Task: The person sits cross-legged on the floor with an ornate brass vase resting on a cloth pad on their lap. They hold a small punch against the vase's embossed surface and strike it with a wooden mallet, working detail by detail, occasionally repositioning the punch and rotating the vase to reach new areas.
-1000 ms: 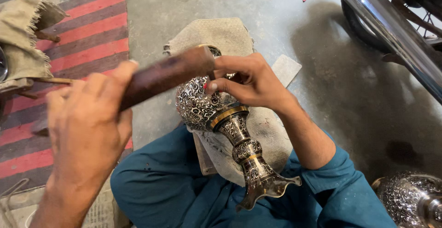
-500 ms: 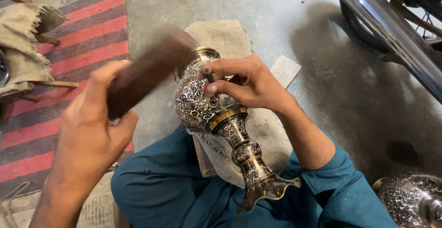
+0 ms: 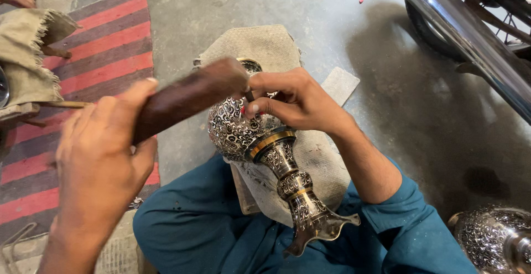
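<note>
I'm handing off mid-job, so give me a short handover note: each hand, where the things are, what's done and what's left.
Left hand: gripping a dark wooden mallet, its head at the vase's top.
Right hand: pinching a thin tool, mostly hidden, against the engraved metal vase.
Vase lies tilted on a padded block across the lap, foot toward the body.
Done: body and stem already patterned.
Left: cannot tell how much; the struck spot is hidden by the fingers.

vase (image 3: 260, 141): silver-black scrollwork, gold bands; mallet (image 3: 188, 98): dark brown; rug (image 3: 105, 58): red-grey stripes
</note>
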